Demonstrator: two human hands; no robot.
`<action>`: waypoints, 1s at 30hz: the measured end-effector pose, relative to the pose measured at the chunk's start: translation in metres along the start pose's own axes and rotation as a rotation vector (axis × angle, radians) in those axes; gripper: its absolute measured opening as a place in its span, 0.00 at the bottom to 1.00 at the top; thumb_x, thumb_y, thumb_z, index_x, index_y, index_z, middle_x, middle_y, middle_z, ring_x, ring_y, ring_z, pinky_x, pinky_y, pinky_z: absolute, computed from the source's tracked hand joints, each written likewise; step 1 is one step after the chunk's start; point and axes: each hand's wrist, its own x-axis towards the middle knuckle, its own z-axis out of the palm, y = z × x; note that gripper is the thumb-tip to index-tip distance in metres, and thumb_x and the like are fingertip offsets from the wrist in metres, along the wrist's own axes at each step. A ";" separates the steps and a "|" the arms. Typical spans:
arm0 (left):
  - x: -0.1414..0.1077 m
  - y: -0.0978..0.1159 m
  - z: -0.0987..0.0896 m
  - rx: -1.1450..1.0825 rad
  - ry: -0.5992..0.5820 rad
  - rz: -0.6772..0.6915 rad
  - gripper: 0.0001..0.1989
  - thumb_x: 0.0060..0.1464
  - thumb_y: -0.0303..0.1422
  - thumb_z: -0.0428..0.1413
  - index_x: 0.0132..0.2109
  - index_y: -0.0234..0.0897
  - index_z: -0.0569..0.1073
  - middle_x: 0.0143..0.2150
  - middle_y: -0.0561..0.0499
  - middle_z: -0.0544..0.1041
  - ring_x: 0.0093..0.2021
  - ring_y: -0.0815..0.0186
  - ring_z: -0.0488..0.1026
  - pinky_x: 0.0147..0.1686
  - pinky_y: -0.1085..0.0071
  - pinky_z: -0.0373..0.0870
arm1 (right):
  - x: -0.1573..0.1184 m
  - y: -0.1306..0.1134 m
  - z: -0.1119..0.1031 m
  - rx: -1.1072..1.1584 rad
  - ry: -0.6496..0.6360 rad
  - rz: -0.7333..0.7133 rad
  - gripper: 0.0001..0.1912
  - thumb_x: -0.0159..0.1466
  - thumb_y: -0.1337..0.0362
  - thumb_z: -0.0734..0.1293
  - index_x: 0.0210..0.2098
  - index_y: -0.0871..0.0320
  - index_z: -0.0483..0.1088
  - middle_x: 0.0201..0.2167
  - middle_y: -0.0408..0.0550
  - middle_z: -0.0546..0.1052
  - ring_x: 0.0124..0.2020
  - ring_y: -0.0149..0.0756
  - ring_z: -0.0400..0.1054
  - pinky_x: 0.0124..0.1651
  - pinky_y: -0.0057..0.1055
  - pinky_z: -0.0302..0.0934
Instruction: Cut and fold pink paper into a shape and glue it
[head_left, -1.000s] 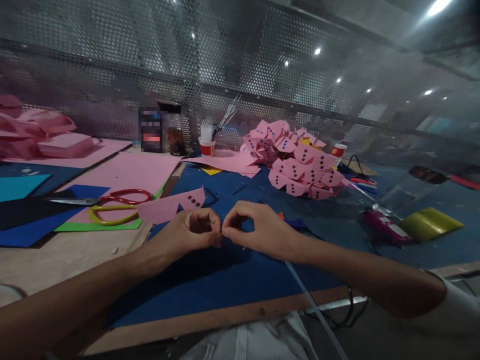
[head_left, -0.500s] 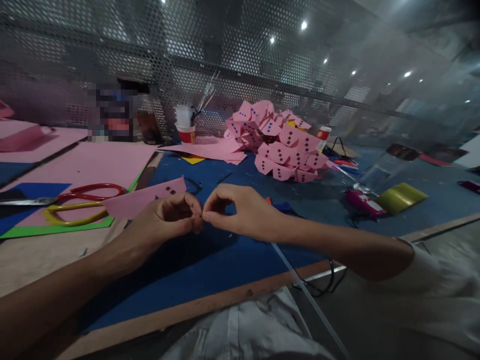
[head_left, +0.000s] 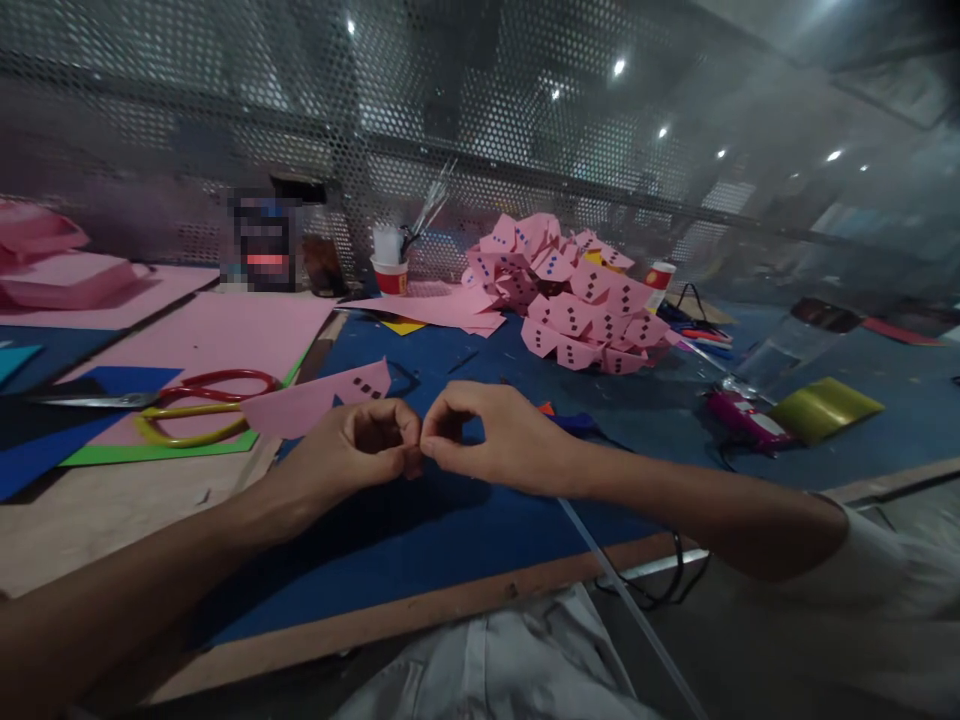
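My left hand (head_left: 360, 445) and my right hand (head_left: 499, 440) meet fingertip to fingertip above the blue table (head_left: 420, 560). Thumb and forefinger are pinched together on each. Whatever sits between the fingertips is too small to make out. Just behind my left hand lies a pink paper piece (head_left: 300, 400) with dark square marks at its raised end. To the left are scissors (head_left: 199, 420) with one red and one yellow handle loop. A clear thin stick (head_left: 630, 605) slants past the table edge below my right wrist.
A heap of folded pink paper pieces (head_left: 592, 310) with dark marks stands at the back. Nearby are a red and white paper cup (head_left: 390, 277), a clear bottle (head_left: 799, 345), a magenta device (head_left: 750, 420) and a gold sheet (head_left: 825, 408). Pink sheets (head_left: 195, 335) cover the left side.
The whole view has shifted, so things appear a little further right and lower. My hands keep the same pinched pose, fingertips together.
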 end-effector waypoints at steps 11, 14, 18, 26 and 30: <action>-0.002 -0.001 -0.001 -0.054 0.008 -0.024 0.12 0.51 0.38 0.67 0.31 0.35 0.76 0.28 0.51 0.81 0.28 0.69 0.74 0.31 0.76 0.70 | -0.001 0.006 -0.014 0.056 0.038 0.112 0.03 0.63 0.67 0.67 0.34 0.60 0.72 0.33 0.44 0.77 0.36 0.31 0.71 0.43 0.29 0.64; -0.002 -0.003 -0.002 -0.049 -0.002 0.000 0.11 0.56 0.39 0.64 0.34 0.35 0.78 0.32 0.49 0.83 0.29 0.69 0.74 0.32 0.75 0.70 | -0.002 0.006 -0.014 0.100 0.000 0.153 0.04 0.64 0.66 0.67 0.35 0.60 0.73 0.34 0.44 0.78 0.38 0.32 0.72 0.45 0.29 0.65; -0.004 -0.003 -0.002 -0.011 -0.001 0.016 0.11 0.59 0.39 0.61 0.36 0.35 0.79 0.34 0.48 0.83 0.31 0.68 0.74 0.35 0.73 0.71 | -0.002 0.007 -0.009 0.106 -0.020 0.151 0.04 0.64 0.65 0.67 0.35 0.60 0.73 0.34 0.44 0.79 0.38 0.31 0.73 0.45 0.29 0.65; -0.003 -0.006 0.002 0.003 0.032 0.005 0.11 0.56 0.39 0.63 0.34 0.36 0.77 0.28 0.52 0.80 0.31 0.67 0.76 0.33 0.74 0.71 | 0.000 0.013 -0.001 0.063 -0.019 0.115 0.03 0.63 0.66 0.67 0.34 0.59 0.73 0.33 0.43 0.77 0.36 0.30 0.71 0.42 0.27 0.64; -0.003 -0.006 0.004 0.008 0.018 0.000 0.10 0.55 0.38 0.63 0.34 0.36 0.75 0.27 0.52 0.80 0.30 0.68 0.75 0.33 0.74 0.70 | 0.002 0.011 -0.002 0.026 -0.017 0.110 0.01 0.61 0.68 0.67 0.32 0.59 0.72 0.32 0.42 0.76 0.34 0.30 0.70 0.40 0.26 0.63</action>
